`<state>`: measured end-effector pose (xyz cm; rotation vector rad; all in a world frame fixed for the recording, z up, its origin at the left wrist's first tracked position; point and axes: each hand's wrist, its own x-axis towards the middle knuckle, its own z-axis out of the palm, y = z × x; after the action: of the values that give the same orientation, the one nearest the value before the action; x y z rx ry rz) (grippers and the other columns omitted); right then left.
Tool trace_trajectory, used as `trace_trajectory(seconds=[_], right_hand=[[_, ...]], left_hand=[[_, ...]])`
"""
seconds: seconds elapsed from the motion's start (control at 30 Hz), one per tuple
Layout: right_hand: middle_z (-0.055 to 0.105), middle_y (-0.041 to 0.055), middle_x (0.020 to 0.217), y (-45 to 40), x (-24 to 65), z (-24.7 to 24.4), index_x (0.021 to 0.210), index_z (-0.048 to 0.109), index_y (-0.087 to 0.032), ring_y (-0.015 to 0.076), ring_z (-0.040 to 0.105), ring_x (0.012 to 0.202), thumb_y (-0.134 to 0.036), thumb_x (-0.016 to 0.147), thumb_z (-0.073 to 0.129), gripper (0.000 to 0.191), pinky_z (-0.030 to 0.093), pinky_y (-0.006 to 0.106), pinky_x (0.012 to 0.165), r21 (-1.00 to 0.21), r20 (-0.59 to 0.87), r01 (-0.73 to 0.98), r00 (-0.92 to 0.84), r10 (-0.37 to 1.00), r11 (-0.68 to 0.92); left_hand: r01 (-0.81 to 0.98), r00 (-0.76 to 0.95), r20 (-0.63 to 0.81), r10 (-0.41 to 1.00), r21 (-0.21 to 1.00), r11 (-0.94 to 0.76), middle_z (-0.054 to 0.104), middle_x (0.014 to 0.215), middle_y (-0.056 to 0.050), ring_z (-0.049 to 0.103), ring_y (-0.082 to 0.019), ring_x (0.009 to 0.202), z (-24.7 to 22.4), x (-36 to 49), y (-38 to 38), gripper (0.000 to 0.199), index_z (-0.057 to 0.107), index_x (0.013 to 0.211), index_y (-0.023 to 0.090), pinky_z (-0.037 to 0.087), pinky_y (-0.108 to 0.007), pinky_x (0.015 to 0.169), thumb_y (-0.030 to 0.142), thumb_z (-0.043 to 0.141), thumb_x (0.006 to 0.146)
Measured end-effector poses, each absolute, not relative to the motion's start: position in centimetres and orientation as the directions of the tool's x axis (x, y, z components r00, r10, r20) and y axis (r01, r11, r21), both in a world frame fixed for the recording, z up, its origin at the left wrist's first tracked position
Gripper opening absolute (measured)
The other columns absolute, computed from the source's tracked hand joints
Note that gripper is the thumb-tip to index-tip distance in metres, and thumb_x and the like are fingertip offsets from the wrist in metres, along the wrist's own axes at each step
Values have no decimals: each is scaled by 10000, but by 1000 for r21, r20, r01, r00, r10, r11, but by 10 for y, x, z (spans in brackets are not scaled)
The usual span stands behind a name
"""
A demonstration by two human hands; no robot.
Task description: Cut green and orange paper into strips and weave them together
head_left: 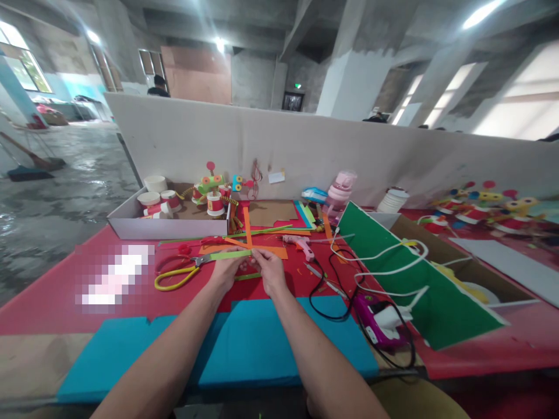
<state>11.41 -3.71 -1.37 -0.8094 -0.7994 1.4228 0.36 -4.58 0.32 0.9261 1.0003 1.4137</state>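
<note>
Between my two hands a light green paper strip (227, 255) is held flat above the red table. My left hand (227, 273) grips it from below near its middle. The fingertips of my right hand (267, 269) pinch its right end. Just left of the strip lie yellow-handled scissors (177, 278), blades toward my left hand. Orange paper strips (247, 230) lie behind the hands, with a wider orange piece (274, 252) partly covered by my right hand. A pink glue gun (300, 244) rests to the right.
A white box (168, 230) with paper cups and a cup figure stands back left. A green-faced box wall (406, 279), white cable (384, 256) and purple power strip (378, 326) are at right. Blue board (279, 343) covers the front edge. A pink bottle (342, 189) stands behind.
</note>
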Motion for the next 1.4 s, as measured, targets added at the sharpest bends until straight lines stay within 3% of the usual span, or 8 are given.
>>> trace_trajectory(seconds=[0.2, 0.37, 0.67, 0.9, 1.4], right_hand=[[660, -11, 615, -36, 117, -13, 802, 733, -177, 124, 558, 569, -361, 596, 784, 280, 482, 266, 618, -912, 40, -407, 57, 998, 60], [657, -11, 640, -36, 119, -11, 794, 711, -173, 124, 571, 591, -358, 632, 756, 250, 473, 248, 601, -917, 95, -373, 138, 986, 140], [618, -35, 588, -38, 121, -6, 704, 651, -168, 100, 563, 531, -407, 561, 790, 312, 481, 228, 559, -867, -73, -488, -68, 995, -97], [637, -17, 573, -32, 123, -12, 698, 674, -155, 108, 570, 517, -412, 550, 798, 321, 477, 237, 549, -874, -69, -478, -50, 996, -84], [620, -19, 557, -38, 123, 0, 660, 653, -159, 117, 578, 538, -436, 561, 796, 328, 500, 261, 620, -846, -84, -521, -86, 993, -116]], left_hand=[[-382, -77, -62, 995, 924, 28, 626, 572, -22, 518, -95, 479, 1, 3, -45, 240, 653, 647, 117, 376, -215, 464, 269, 790, 521], [-366, 88, -53, 995, 927, 82, 635, 619, -31, 511, -80, 503, 9, 5, -50, 242, 685, 699, 102, 385, -203, 482, 269, 799, 566], [-286, -35, 43, 998, 957, -51, 655, 603, -36, 534, -106, 496, 2, 2, -43, 297, 687, 717, 112, 410, -218, 497, 351, 804, 585], [-222, -37, 47, 998, 974, -54, 627, 529, -36, 506, -97, 465, 4, 2, -45, 272, 660, 592, 113, 375, -207, 464, 347, 797, 596], [-332, -64, -7, 998, 943, -15, 657, 599, -39, 541, -101, 492, -1, 5, -41, 284, 674, 679, 107, 421, -218, 502, 327, 812, 564]])
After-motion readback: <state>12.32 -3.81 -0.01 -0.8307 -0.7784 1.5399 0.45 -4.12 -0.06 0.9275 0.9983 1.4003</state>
